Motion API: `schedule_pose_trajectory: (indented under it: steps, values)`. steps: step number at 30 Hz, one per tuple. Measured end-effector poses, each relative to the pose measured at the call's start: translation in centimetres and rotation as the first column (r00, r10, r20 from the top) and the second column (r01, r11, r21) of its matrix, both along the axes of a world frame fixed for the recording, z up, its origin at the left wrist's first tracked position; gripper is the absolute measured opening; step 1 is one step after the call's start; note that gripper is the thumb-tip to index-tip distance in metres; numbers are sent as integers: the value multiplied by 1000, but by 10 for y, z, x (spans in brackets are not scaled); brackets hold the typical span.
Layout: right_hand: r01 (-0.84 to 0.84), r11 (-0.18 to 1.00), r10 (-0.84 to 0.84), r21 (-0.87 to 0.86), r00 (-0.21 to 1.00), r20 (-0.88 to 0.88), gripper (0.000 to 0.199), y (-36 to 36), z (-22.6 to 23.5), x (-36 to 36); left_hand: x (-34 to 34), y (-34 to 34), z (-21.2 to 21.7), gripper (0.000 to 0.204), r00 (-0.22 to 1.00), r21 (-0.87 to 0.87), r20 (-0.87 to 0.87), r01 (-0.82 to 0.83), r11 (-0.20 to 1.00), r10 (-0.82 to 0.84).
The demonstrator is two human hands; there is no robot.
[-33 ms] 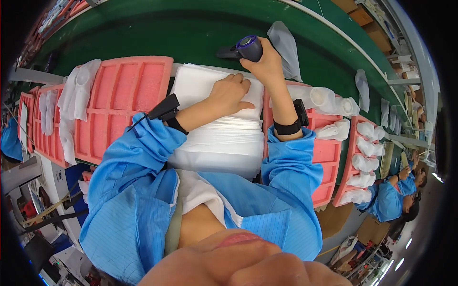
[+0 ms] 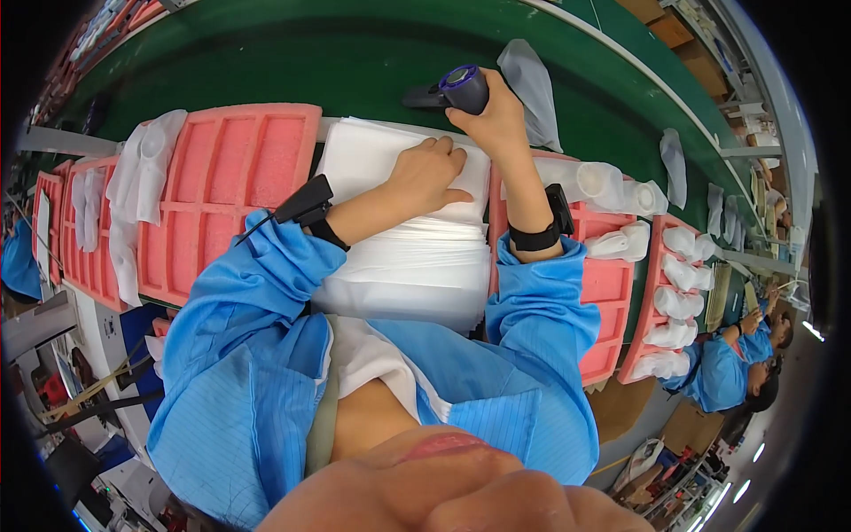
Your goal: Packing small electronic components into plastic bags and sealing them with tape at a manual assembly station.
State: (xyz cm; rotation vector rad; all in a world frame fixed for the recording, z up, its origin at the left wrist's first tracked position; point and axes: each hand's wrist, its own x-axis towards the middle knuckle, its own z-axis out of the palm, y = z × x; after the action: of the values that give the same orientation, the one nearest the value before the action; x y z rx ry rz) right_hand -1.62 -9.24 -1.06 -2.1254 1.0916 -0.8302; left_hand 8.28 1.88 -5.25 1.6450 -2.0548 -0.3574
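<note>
A worker's right hand point(image 2: 498, 117) grips a dark, purple-ringed device point(image 2: 470, 96) at the green work surface point(image 2: 292, 71) while the left hand point(image 2: 427, 177) lies open, palm down, on stacked white sheets point(image 2: 399, 282), nothing visibly moved from an instant earlier, leaving the work seemingly at the same stage.

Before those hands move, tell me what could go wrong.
The dark device might slip, since only the right hand grips it.
The white sheets could slide or crease: their near edges are unevenly fanned, and the left hand rests on top.
The pale sleeve might get knocked, lying close beside the right hand.
</note>
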Motion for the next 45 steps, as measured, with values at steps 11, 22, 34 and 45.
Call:
schedule_pose_trajectory:
  steps: [11,22,34,45]
  values:
    - [28,998,-29,-65,1000,-9,58,-2,0,-1,-6,2,-6,29,998,-76,-46,39,996,-42]
    - [40,999,-48,36,969,241,61,5,81,-66,38,-15,0,10,743,152,-668,77,985,45]
    - [-323,943,283,79,904,322,57,22,92,-63,70,-7,66,10,428,112,-897,-26,993,113]
    - [-165,891,203,-424,978,46,62,45,51,0,71,-9,66,20,-217,-77,-974,81,994,-58]
